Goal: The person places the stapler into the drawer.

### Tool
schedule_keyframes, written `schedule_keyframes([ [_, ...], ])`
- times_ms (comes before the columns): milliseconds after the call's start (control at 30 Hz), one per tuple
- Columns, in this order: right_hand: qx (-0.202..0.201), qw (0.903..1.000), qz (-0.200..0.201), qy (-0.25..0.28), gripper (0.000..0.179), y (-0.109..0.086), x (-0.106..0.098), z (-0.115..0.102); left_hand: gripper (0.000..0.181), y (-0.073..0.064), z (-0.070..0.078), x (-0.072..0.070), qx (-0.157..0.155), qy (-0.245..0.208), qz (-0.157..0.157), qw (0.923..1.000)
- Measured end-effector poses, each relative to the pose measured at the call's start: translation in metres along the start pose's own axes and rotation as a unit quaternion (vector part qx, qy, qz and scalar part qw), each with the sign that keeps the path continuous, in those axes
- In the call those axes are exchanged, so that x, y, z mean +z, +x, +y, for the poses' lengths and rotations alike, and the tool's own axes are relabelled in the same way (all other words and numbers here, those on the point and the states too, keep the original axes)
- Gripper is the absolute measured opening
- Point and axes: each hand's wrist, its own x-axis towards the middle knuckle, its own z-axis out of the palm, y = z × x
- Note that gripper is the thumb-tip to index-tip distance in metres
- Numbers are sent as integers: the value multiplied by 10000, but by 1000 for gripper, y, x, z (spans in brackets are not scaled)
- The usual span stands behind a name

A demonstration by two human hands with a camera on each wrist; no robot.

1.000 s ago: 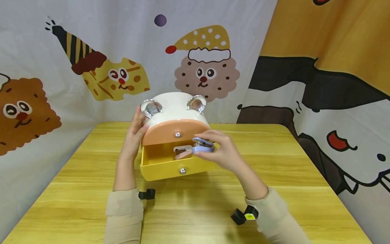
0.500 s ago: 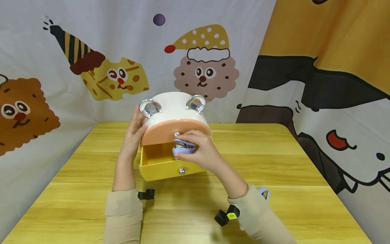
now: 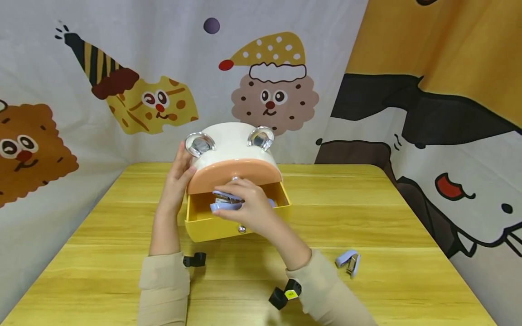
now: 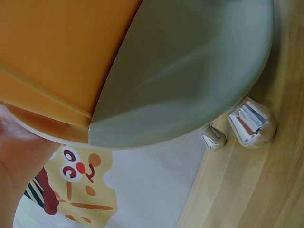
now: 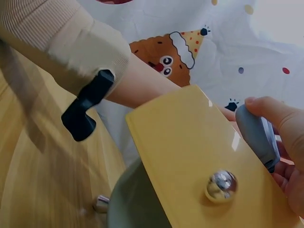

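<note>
My right hand [image 3: 252, 206] pinches a small lavender-blue mini stapler [image 3: 225, 206] between thumb and fingers, over the left part of the open yellow drawer [image 3: 216, 231]. In the right wrist view the stapler [image 5: 255, 133] overlaps the drawer's top edge. The drawer belongs to a white storage box [image 3: 234, 133] with silver ears and an orange upper drawer [image 3: 228, 174]. Against the box's left side rests my left hand [image 3: 175, 185], fingers extended and thumb at the front edge. A lavender piece [image 3: 272, 203] shows in the drawer's right part; my right hand covers the drawer's middle.
Another lavender mini stapler [image 3: 348, 262] lies on the wooden table [image 3: 387, 217], right of my right forearm. Silver feet [image 4: 251, 122] show under the box in the left wrist view. A cartoon-printed curtain [image 3: 163, 36] hangs behind the table.
My right hand has carried the lavender stapler leftward across the drawer, hiding the pink stapler seen there earlier. The stapler on the table has come into view. My left hand stays on the box.
</note>
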Motion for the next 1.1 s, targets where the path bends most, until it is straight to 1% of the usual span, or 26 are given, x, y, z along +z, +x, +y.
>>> schedule_keyframes([
  [133, -25, 9994, 4, -342, 48, 2, 8, -4, 66, -1, 1, -1, -29, 32, -3, 10000],
  [367, 208, 9965, -168, -798, 44, 3, 17, -9, 66, -2, 3, -1, -70, 116, -6, 9999],
  [500, 143, 9955, -47, -940, 41, 1, 19, -10, 66, -1, 2, -1, -80, 85, -28, 9999],
  [600, 47, 9967, 145, -797, 40, 0, 19, -9, 66, 0, 1, -1, -92, 104, -24, 9999],
  [800, -231, 9979, 561, -224, 37, -4, 19, -7, 66, -1, 2, -1, -89, 93, -29, 9999],
  [1000, -420, 9938, 1025, -27, 36, -7, 13, -9, 66, -1, 2, -2, -70, 150, -8, 9999],
  [1100, -613, 9898, 1286, -55, 36, -12, 9, -8, 67, 0, 2, -1, -46, 120, -20, 9999],
])
